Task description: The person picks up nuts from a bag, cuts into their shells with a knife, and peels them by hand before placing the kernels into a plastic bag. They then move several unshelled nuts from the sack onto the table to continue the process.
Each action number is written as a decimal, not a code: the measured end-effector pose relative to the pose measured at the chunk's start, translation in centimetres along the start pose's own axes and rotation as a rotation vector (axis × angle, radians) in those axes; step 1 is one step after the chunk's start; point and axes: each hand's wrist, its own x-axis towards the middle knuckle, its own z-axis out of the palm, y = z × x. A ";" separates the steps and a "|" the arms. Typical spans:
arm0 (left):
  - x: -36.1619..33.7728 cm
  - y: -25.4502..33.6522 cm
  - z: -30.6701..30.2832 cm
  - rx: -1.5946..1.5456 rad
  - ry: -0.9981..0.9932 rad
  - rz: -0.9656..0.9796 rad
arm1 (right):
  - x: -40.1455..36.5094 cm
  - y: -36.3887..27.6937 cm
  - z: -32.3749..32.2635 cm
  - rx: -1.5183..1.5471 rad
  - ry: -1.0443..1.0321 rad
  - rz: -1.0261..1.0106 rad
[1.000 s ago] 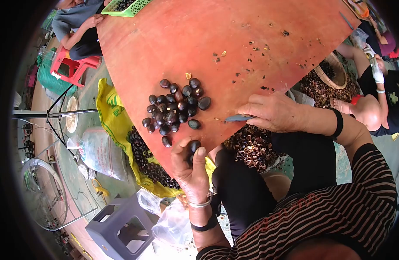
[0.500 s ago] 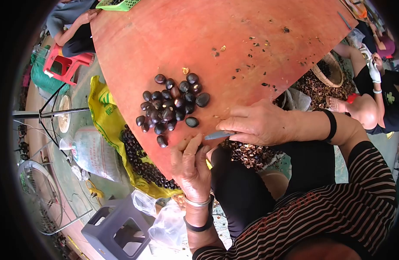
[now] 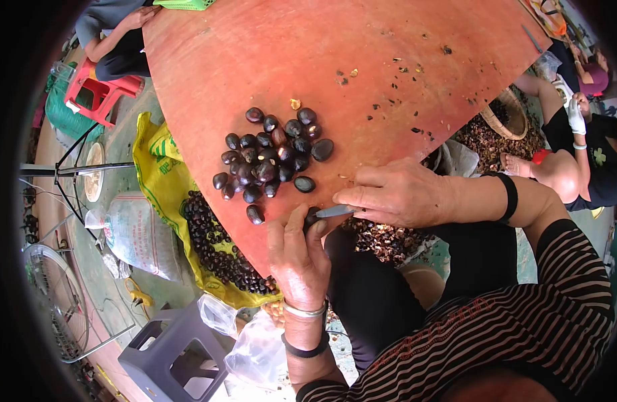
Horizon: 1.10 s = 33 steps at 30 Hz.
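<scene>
My left hand [image 3: 299, 258], with a silver bangle at the wrist, pinches a dark nut [image 3: 312, 218] between thumb and fingers at the table's near edge. In my right hand [image 3: 402, 194] is a small knife [image 3: 335, 211], its grey blade pointing left with the tip at the nut. The handle is mostly hidden by my fingers. Just beyond my hands, a pile of dark, shiny nuts [image 3: 265, 164] lies on the reddish table [image 3: 241, 60]. A single nut [image 3: 304, 184] rests at the pile's near right side.
A yellow sack [image 3: 147, 151] of dark nuts stands left of the table, near a grey stool [image 3: 168, 348]. Shell pieces lie on the floor near a basket [image 3: 509, 124]. Seated people are at the right [image 3: 593, 161] and upper left [image 3: 117, 40]. A green basket [image 3: 188, 4] sits at the far edge.
The view has shifted slightly, so the pile appears further right. The nut in my left hand now shows more clearly, with the blade against it.
</scene>
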 end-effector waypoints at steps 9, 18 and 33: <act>0.2 -0.3 0.7 0.037 0.037 0.044 | 0.3 0.0 -1.1 -0.092 -0.089 0.009; 0.0 0.3 0.4 -0.121 -0.008 0.023 | -1.1 0.6 -1.7 -0.145 -0.161 0.090; 14.3 5.2 10.7 -0.164 -0.344 0.163 | -5.9 10.5 -7.0 -0.110 0.344 0.543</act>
